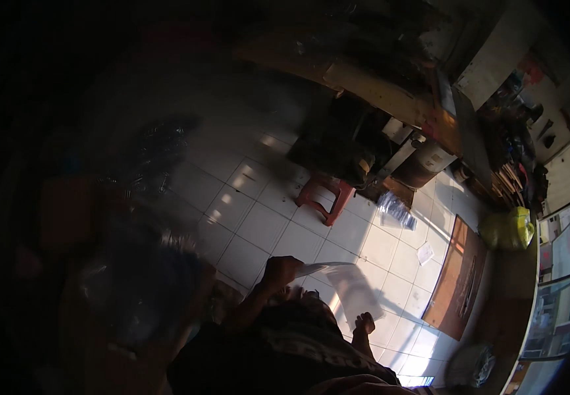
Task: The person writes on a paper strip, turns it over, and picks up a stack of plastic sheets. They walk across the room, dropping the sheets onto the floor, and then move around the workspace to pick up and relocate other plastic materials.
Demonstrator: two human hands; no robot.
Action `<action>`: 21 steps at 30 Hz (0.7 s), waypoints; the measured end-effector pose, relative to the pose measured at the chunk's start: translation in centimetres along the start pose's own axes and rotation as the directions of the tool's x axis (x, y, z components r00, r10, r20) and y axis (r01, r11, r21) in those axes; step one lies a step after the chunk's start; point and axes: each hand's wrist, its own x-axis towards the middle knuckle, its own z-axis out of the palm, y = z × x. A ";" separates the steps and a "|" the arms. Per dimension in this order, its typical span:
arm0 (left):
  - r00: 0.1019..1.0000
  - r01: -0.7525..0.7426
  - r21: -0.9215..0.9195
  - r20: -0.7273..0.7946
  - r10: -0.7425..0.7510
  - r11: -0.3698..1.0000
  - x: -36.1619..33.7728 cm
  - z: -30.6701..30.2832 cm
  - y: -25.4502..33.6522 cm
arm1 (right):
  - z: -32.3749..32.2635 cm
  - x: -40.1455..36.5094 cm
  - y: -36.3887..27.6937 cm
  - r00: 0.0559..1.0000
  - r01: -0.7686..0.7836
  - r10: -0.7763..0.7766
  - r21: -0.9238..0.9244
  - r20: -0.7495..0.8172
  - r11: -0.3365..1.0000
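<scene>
A thin, translucent plastic sheet (354,288) stretches in front of my body, with the tiled floor showing behind it. Its upper left end is bunched into a narrow strip, and my left hand (281,270) is closed around that end. At the lower right corner, my right hand (365,323) has its fingers curled in at the sheet's edge. The sheet hangs bent between the two hands, broad on the right side. My dark shirt (285,345) and forearms fill the bottom of the view.
A red plastic stool (326,197) stands on the white tiles ahead. Beyond it are a dark workbench (377,89) and a metal cylinder (423,164). Clear plastic packets (397,212) lie on the floor. To the right are a brown board (456,280) and a yellow bag (518,228). Wrapped bundles (143,283) sit in shadow left.
</scene>
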 end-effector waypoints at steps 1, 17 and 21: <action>0.998 0.010 -0.012 -0.070 -0.011 1.000 0.5 0.0 -1.2 | 2.4 0.4 -1.0 1.000 0.004 -0.004 -0.013 0.002 1.000; 0.910 0.357 0.387 -0.348 -0.223 0.850 15.5 -4.6 -16.5 | 43.6 8.6 -8.5 0.948 0.071 0.087 -0.472 0.305 0.879; 0.869 0.411 0.381 -0.438 -0.230 0.828 21.6 -7.9 -20.1 | 57.2 8.7 -11.6 0.889 0.244 0.026 -0.520 0.458 0.818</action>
